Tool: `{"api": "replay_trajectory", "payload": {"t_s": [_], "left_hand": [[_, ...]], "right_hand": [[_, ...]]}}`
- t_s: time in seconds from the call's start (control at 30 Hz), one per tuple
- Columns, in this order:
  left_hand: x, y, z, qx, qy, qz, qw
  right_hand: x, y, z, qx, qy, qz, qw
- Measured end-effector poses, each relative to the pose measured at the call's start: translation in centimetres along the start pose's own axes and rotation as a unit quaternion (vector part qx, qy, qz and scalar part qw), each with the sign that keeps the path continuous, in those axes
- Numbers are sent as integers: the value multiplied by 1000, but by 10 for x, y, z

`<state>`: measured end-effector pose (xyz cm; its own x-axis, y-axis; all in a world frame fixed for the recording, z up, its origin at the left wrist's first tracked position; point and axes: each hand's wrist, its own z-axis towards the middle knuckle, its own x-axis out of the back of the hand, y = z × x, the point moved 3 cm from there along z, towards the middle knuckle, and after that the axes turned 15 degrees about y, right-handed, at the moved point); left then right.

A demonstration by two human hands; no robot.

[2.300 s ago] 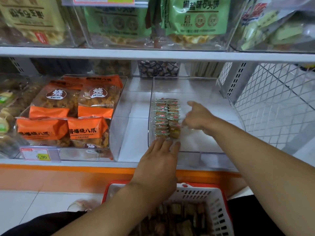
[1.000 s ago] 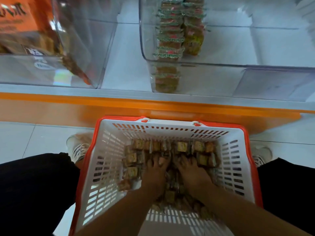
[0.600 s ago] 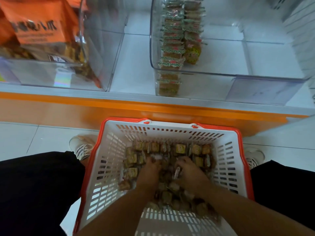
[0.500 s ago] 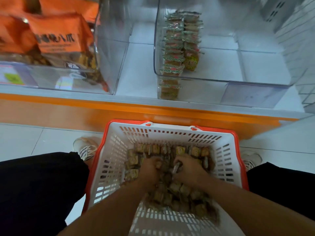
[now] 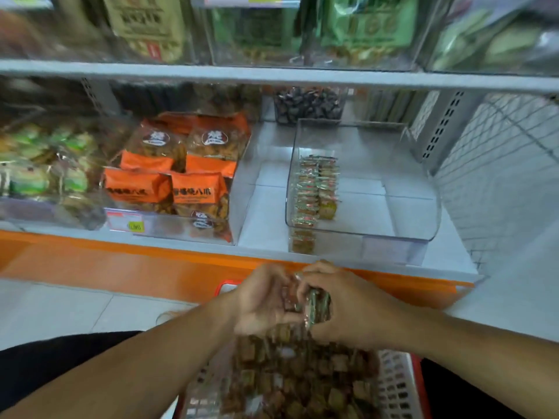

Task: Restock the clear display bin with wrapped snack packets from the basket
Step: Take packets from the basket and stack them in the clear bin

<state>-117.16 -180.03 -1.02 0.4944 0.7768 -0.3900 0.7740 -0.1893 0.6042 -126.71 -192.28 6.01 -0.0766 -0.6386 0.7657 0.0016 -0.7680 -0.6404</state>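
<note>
My left hand and my right hand are raised together above the basket, cupped round a bunch of small wrapped snack packets held between them. The white basket with a red rim sits below, low in the view, with several brown packets inside. The clear display bin stands on the lower shelf ahead and slightly right. Two rows of packets stand along its left side; the rest of its floor is bare.
A clear bin of orange snack bags stands left of the display bin, with green-wrapped goods further left. An orange shelf edge runs in front. An upper shelf holds bagged goods. A white wire grid closes the right.
Both hands have lifted out of the basket holding a bunch of packets between them. The view has tilted up from the basket toward the shelves.
</note>
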Motion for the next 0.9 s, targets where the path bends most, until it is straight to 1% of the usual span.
{"api": "replay_trajectory", "payload": {"t_s": [0.07,0.13,0.2,0.27,0.33,0.43,0.5,0.57,0.67,0.77,0.87,0.9], "left_hand": [[-15,19,-21,-17,-29,-10,999],[-30,33,-37,-40,-30,2,999],[-40,45,-48,-70,-23,2,997],[-45,55,-57,-80,-19,-24,996],[-47,62,-58,-92,-34,-46,994],[-57,68,-57,-107,-74,-66,989],[-61,68,-54,-101,-64,-104,987],[-60,67,-48,-82,-46,-138,986],[-58,68,-45,-50,-37,-178,982],[-56,71,-42,-50,-47,-197,978],[-56,74,-42,-53,-52,-204,976],[-55,74,-42,-50,-48,-206,976]], "right_hand": [[18,-18,1,34,13,-7,999],[32,-31,3,50,30,5,998],[43,-39,6,43,54,40,997],[52,-43,11,45,73,71,994],[60,-45,16,42,83,113,989],[69,-43,24,29,119,209,970],[70,-38,29,20,163,241,957],[68,-34,33,15,200,230,952],[62,-32,38,34,237,136,961],[56,-31,44,36,242,81,966],[54,-30,46,39,227,74,970],[55,-27,46,32,211,86,973]]}}
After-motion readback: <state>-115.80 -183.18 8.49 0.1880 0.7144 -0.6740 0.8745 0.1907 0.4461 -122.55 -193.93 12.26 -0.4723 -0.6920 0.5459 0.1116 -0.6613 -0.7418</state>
